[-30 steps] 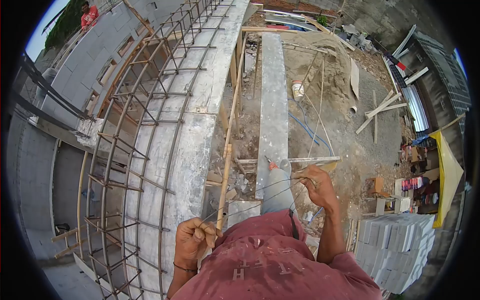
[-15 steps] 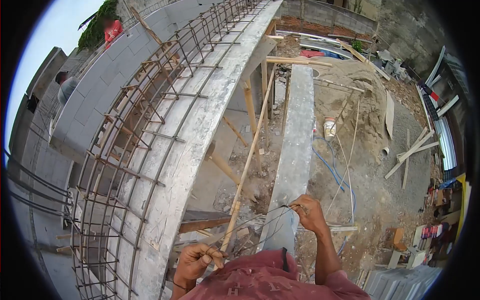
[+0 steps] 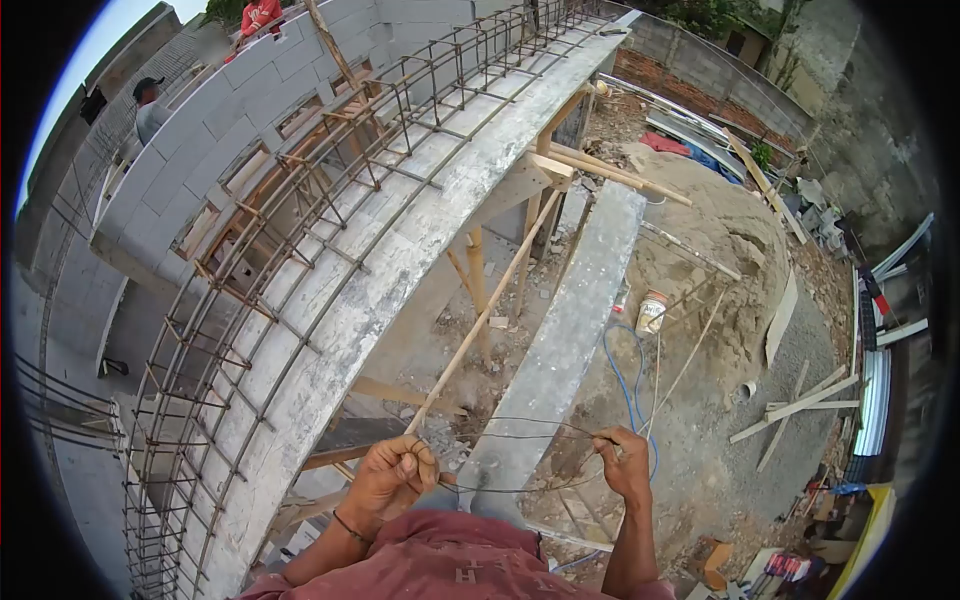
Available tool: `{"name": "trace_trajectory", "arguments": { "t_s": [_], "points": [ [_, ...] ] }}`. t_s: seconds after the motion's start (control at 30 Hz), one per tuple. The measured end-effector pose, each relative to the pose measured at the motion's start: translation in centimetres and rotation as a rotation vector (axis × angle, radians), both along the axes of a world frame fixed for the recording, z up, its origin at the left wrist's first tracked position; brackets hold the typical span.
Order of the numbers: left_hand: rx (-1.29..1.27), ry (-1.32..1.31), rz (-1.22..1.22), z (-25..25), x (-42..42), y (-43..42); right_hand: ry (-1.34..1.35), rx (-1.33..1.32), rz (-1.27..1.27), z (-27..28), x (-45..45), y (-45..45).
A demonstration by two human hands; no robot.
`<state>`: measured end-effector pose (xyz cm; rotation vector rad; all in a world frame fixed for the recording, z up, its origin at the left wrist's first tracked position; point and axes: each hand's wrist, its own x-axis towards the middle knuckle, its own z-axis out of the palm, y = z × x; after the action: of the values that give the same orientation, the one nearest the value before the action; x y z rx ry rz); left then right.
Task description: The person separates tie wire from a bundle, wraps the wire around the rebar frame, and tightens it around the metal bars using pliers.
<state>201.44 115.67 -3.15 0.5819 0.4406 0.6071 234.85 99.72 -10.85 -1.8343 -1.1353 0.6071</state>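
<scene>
A loop of thin dark tie wire stretches between my two hands in front of my chest. My left hand is closed on one end of it, fingers curled in. On the other side my right hand pinches the opposite end between thumb and fingers. Below the hands lies a long grey scaffold plank. To the left runs a cage of steel reinforcing bars on a pale formwork board; neither hand touches it.
Slanting wooden poles stand between the formwork and the plank. Far below are a sand heap, a white bucket and a blue hose. Two people are beyond the block wall, one in a red top.
My view has turned, so the surroundings appear tilted. My left hand has risen a little and my right hand has dropped; the wire loop now lies more level and wider between them.
</scene>
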Motion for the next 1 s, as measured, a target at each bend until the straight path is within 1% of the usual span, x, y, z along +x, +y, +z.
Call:
{"name": "trace_trajectory", "arguments": {
  "t_s": [0.1, 0.23, 0.37, 0.47, 0.5, 0.57, 0.63, 0.67, 0.7, 0.73, 0.8, 0.83, 0.87, 0.9, 1.0],
  "points": [
    [0.043, -0.041, 0.126, 1.3, 2.2, 2.7, -0.023, 0.043, 0.059, 2.4, 2.8, 5.5],
    [0.071, -0.106, 0.261, 1.4, 6.0, 6.8, -0.141, 0.125, 0.115, 4.1, 6.6, 13.1],
    [0.031, -0.239, 0.315, -0.1, 11.5, 12.6, -0.284, 0.216, 0.112, 5.5, 12.2, 19.5],
    [0.065, -0.304, 0.319, -1.1, 17.5, 19.3, -0.363, 0.207, 0.129, 6.8, 18.4, 23.1],
    [0.053, -0.299, 0.322, -1.1, 19.4, 20.1, -0.370, 0.186, 0.163, 7.9, 20.2, 24.0],
    [-0.009, -0.284, 0.361, 0.3, 23.1, 22.0, -0.312, 0.102, 0.119, 9.7, 23.3, 26.1],
    [-0.024, -0.268, 0.358, 1.7, 25.7, 24.9, -0.352, 0.166, 0.130, 9.9, 26.9, 28.9],
    [-0.011, -0.202, 0.354, 2.1, 26.7, 25.7, -0.384, 0.207, 0.134, 9.9, 28.1, 29.8],
    [-0.005, -0.132, 0.348, 2.4, 27.6, 26.2, -0.378, 0.205, 0.133, 9.8, 28.9, 30.7],
    [-0.005, -0.127, 0.343, 2.5, 28.1, 26.7, -0.327, 0.217, 0.127, 10.1, 29.6, 32.1],
    [0.005, -0.044, 0.434, 2.5, 28.4, 27.8, -0.275, 0.227, 0.099, 10.7, 30.5, 34.9],
    [0.000, -0.038, 0.415, 2.5, 28.6, 28.1, -0.274, 0.248, 0.157, 10.9, 30.7, 36.3],
    [0.038, -0.034, 0.483, 2.7, 28.5, 28.3, -0.273, 0.270, 0.225, 10.9, 31.0, 37.7],
    [0.083, -0.030, 0.563, 2.9, 28.4, 28.5, -0.269, 0.270, 0.227, 10.7, 31.3, 39.1],
    [0.070, -0.022, 0.683, 3.8, 28.2, 28.4, -0.141, 0.248, 0.388, 9.6, 32.3, 44.1]
  ]
}}
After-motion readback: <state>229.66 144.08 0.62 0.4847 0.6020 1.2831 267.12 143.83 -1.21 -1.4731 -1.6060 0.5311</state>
